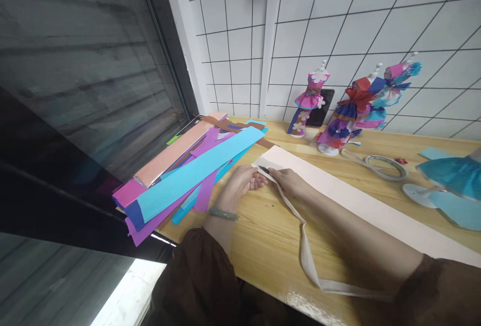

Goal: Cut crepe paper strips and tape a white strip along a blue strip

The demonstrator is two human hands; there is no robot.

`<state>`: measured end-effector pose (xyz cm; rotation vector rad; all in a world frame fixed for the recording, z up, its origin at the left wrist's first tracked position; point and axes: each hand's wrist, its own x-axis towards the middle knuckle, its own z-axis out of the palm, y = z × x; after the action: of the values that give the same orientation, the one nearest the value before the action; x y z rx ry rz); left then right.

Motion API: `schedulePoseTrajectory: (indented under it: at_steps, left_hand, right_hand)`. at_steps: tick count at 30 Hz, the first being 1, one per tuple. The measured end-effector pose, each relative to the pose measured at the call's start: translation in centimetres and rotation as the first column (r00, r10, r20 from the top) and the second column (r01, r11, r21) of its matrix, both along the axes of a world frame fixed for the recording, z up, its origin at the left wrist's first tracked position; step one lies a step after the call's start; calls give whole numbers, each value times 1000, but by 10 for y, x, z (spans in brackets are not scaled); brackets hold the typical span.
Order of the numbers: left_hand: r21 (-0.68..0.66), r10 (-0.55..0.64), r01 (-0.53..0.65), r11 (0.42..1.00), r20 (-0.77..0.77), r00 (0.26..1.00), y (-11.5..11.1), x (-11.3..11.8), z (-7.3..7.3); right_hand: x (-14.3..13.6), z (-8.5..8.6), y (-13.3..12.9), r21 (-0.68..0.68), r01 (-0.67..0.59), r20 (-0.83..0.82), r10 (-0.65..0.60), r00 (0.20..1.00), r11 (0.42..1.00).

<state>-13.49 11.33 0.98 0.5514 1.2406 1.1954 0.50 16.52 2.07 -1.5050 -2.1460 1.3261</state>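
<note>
A heap of coloured paper strips [203, 166] lies leftmost on the wooden table [263, 246]. Next, the left hand [250, 178] curls beside the pale pink sheet's [334, 188] left end; whether it grips anything, I cannot tell. Close by, the right hand [287, 180] pinches a slim dark tool [263, 170] at that end. A narrow pale strip [307, 261] droops loosely below; it looks limp, light and easily torn, best taken flat between fingertips. The sheet, stretching rightward, seems soft and crease-prone, best pressed down near its edge
</note>
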Motion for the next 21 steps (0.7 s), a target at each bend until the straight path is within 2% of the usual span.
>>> schedulePoseTrajectory:
  at_steps: [6, 21]
  left_hand:
    - [-6, 0, 0, 1000, 4, 1000, -1, 1, 1]
    - [-24, 23, -21, 999, 70, 997, -3, 3, 5]
  right_hand:
    - [-6, 4, -3, -61, 2, -15, -3, 1000, 998]
    - [-20, 13, -4, -51, 41, 29, -40, 999, 998]
